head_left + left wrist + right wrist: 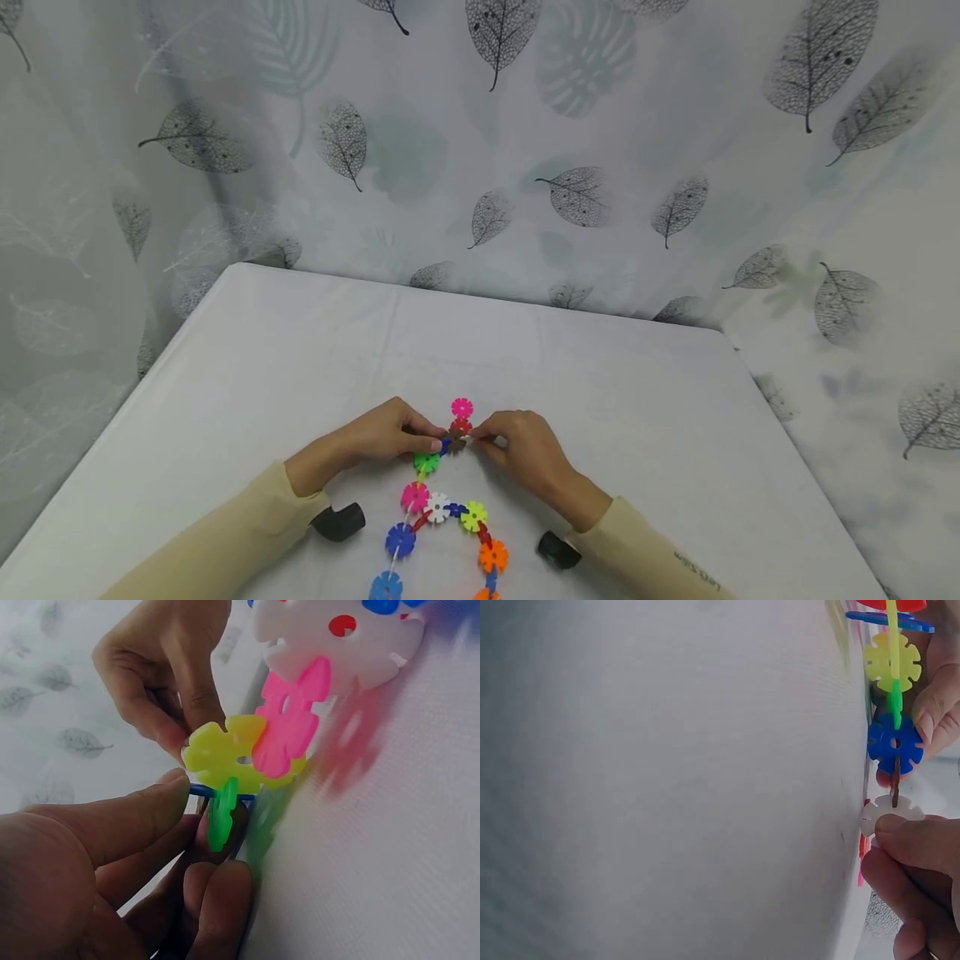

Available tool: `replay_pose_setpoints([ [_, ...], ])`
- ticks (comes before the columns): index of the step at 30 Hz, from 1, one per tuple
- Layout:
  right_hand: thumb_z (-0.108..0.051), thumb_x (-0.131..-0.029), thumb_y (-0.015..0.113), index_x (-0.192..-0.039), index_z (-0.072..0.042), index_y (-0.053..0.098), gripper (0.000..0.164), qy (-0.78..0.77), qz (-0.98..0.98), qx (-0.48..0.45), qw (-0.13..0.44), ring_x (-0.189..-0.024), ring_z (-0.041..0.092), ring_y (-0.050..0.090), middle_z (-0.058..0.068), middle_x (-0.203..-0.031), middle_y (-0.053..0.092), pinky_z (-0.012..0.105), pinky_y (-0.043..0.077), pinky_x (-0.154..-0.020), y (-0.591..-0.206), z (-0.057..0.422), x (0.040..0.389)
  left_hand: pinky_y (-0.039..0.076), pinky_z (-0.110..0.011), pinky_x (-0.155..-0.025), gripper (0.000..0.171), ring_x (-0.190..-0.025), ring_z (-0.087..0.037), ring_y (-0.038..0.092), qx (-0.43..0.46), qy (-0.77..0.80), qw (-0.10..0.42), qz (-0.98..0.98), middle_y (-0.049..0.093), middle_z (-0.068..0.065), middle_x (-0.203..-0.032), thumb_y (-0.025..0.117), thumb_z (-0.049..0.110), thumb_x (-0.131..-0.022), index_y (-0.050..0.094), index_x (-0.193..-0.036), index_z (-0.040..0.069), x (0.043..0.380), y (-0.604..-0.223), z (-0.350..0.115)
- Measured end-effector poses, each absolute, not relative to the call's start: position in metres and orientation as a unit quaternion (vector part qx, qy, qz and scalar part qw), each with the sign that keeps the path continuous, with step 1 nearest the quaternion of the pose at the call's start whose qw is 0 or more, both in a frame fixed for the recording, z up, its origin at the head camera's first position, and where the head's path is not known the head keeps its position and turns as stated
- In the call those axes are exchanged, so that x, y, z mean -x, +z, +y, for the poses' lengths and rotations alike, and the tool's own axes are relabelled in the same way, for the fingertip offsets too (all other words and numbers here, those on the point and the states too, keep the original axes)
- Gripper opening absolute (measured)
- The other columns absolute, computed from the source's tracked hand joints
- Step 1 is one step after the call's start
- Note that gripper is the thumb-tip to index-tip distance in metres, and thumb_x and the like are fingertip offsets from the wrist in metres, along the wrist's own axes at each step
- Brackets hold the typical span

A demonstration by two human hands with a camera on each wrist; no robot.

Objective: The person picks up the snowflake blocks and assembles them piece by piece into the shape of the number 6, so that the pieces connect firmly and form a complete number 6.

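My left hand (382,429) pinches a blue notched plastic disc (885,746) between thumb and fingers, at the upper end of a chain of interlocking discs. A brown disc (456,442) is slotted edge-on into the blue one. Facing it, my right hand (528,450) pinches a white notched disc (874,814), whose rim meets the brown disc in the right wrist view. Beyond the fingertips are a red disc (461,426) and a pink disc (462,407). Just below my left fingers, a green disc (427,463) joins the blue one.
Toward me the chain widens into a loop of coloured discs, including a yellow one (474,517) and an orange one (493,556). Black wrist-camera pieces (339,522) sit by both sleeves. A white cloth covers the table (600,367); a leaf-print curtain (450,150) hangs behind it.
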State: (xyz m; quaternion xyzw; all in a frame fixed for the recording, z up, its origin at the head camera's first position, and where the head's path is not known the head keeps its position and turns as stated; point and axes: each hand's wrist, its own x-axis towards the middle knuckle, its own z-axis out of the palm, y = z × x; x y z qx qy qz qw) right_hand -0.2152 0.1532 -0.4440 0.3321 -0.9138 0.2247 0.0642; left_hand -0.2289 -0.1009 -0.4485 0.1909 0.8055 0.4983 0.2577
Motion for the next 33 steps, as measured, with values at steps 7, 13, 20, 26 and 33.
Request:
replay_pose_setpoints([
  [7, -0.019, -0.087, 0.083, -0.100, -0.019, 0.082, 0.013, 0.231, -0.917, -0.321, 0.050, -0.087, 0.002, 0.068, -0.013, -0.091, 0.074, 0.030, 0.056, -0.083, -0.443, 0.158, 0.215, 0.045, -0.026, -0.058, 0.030, -0.067, -0.015, 0.053, -0.190, 0.514, 0.251, 0.798, 0.074, 0.001, -0.096, 0.075, 0.023, -0.093, 0.076, -0.118, 0.006, 0.228, -0.453, -0.102],
  [13, -0.026, -0.090, 0.078, -0.105, -0.018, 0.080, 0.017, 0.242, -0.910, -0.331, 0.056, -0.084, 0.004, 0.066, -0.013, -0.095, 0.074, 0.032, 0.056, -0.079, -0.438, 0.163, 0.219, 0.044, -0.026, -0.058, 0.031, -0.065, -0.015, 0.052, -0.186, 0.517, 0.251, 0.797, 0.073, 0.001, -0.093, 0.076, 0.024, -0.092, 0.076, -0.118, 0.006, 0.227, -0.452, -0.101],
  [20, -0.024, -0.094, 0.075, -0.118, -0.015, 0.076, 0.025, 0.299, -0.899, -0.313, 0.071, -0.088, 0.007, 0.066, -0.009, -0.104, 0.074, 0.036, 0.056, -0.071, -0.425, 0.162, 0.233, 0.046, -0.028, -0.060, 0.032, -0.068, -0.015, 0.054, -0.194, 0.509, 0.247, 0.801, 0.074, 0.001, -0.096, 0.075, 0.025, -0.093, 0.076, -0.118, 0.006, 0.227, -0.451, -0.102],
  [26, -0.021, -0.097, 0.071, -0.129, -0.019, 0.069, 0.032, 0.343, -0.887, -0.298, 0.078, -0.096, 0.005, 0.065, -0.008, -0.113, 0.071, 0.033, 0.055, -0.072, -0.416, 0.158, 0.249, 0.043, -0.027, -0.058, 0.031, -0.065, -0.015, 0.052, -0.191, 0.513, 0.250, 0.799, 0.070, 0.001, -0.085, 0.074, 0.025, -0.093, 0.076, -0.118, 0.006, 0.225, -0.449, -0.103],
  [33, -0.022, -0.098, 0.069, -0.140, -0.020, 0.061, 0.043, 0.381, -0.885, -0.263, 0.049, -0.104, 0.012, 0.065, 0.003, -0.120, 0.068, 0.036, 0.054, -0.079, -0.414, 0.153, 0.269, 0.042, -0.027, -0.057, 0.029, -0.063, -0.015, 0.051, -0.182, 0.527, 0.254, 0.790, 0.070, 0.000, -0.085, 0.075, 0.022, -0.093, 0.077, -0.116, 0.005, 0.223, -0.446, -0.103],
])
